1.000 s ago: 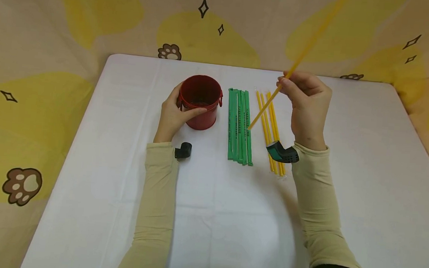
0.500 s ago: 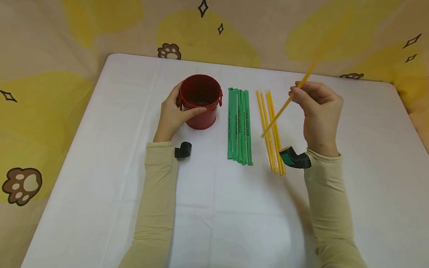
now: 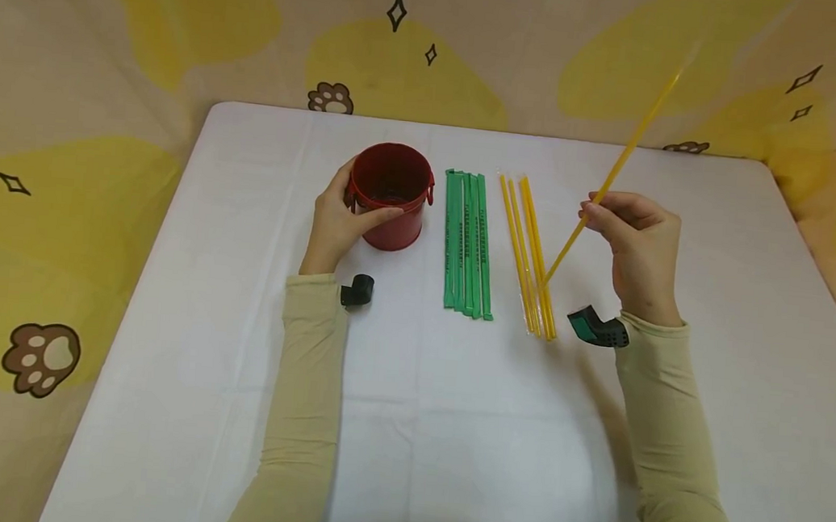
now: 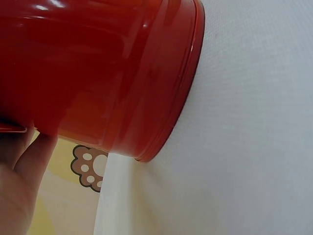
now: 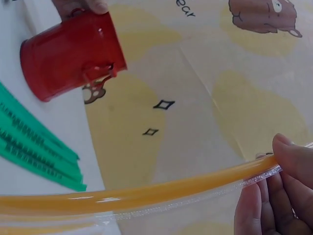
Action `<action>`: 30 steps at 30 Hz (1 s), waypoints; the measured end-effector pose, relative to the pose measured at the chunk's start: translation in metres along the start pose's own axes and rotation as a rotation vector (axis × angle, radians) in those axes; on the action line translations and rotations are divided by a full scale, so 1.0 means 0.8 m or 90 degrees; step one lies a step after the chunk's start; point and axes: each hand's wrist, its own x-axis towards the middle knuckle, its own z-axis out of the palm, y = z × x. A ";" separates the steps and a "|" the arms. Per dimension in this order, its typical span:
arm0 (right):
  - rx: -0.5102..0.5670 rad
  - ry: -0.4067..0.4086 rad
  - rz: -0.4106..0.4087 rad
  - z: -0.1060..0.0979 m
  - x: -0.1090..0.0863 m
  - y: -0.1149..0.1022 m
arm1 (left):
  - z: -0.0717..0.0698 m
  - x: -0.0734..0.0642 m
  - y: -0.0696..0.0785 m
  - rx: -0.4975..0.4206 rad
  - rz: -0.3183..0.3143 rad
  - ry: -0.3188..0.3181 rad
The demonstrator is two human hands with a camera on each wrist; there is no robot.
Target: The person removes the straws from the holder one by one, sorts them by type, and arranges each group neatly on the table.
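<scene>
My left hand [image 3: 338, 225] holds a small red metal bucket [image 3: 400, 231] by its side, thumb across the front near the rim. The bucket stands upright on the white table, and its inside shows no contents. Between thumb and fingertips my right hand [image 3: 640, 248] pinches a yellow straw [image 3: 628, 146] in a clear wrapper, tilted with its upper end to the far right. In the right wrist view the wrapped straw [image 5: 146, 192] runs across the lower part. Its lower end overlaps several wrapped yellow straws [image 3: 519, 248] lying on the table in the head view.
Several green paper-wrapped straws [image 3: 468, 244] lie side by side between the bucket and the yellow straws. The white tabletop [image 3: 407, 422] stretches in front and to both sides. A patterned cloth [image 3: 476, 55] hangs behind the table's far edge.
My right hand has moved right and toward the front edge, carrying the pinched yellow straw away from the green ones. My left hand and the bucket have stayed in place.
</scene>
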 end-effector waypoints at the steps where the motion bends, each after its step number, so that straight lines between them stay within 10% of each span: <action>1: -0.008 -0.001 0.005 -0.003 -0.001 0.001 | 0.000 0.000 0.000 -0.002 0.000 0.000; 30: -0.228 -0.055 0.221 -0.057 0.006 0.043 | 0.001 0.000 0.004 -0.014 -0.004 -0.006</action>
